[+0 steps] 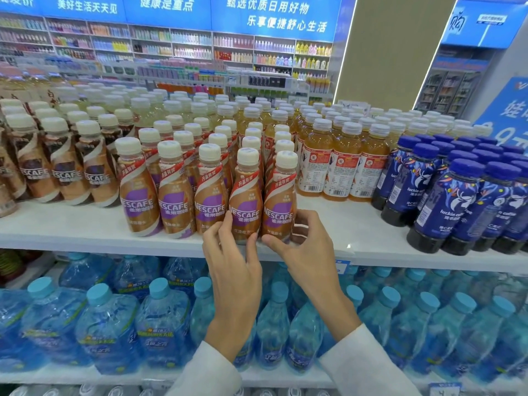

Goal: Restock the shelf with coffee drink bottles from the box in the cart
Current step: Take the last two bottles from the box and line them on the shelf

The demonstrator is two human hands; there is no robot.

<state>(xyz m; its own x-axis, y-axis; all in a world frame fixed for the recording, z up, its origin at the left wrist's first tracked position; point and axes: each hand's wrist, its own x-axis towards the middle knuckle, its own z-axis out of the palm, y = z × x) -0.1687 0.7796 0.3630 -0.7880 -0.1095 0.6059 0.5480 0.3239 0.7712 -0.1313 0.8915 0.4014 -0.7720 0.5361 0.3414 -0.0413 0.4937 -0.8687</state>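
White sleeves (368,364) are entering at the bottom of the view, both arms reaching up and forward over the packed water bottles (160,324) on the lower shelf.

The left hand (231,261) is gripping the lower body of the fourth bottle (246,195) in the purple-label Nescafé row (174,195), its fingers (227,222) on the bottle's left side and the thumb on its right. The right hand (303,247) is gripping the end bottle (281,195) the same way, thumb on the near left and fingers (304,221) curling round the right side. Both sets of fingers are narrow and closed on the bottles.

Both bottles are standing upright, long axes vertical, directly ahead of the fingers and touching one another. Each hand is nearest its own bottle, and their bases are sitting just inside the front edge of the upper shelf (343,224).

Judgement: placement looks nearly done, and the coming move is turning on squaring these two with the front line and letting go.

Room: bare shelf is lying to the right of the end bottle, running toward the blue Luckin coffee bottles (445,201). Orange tea bottles (317,167) are standing just behind and right, and more Nescafé bottles are crowding directly behind, so backward travel is tight.

Risk: the front edge is close under both bases. Neither box nor cart is in view.
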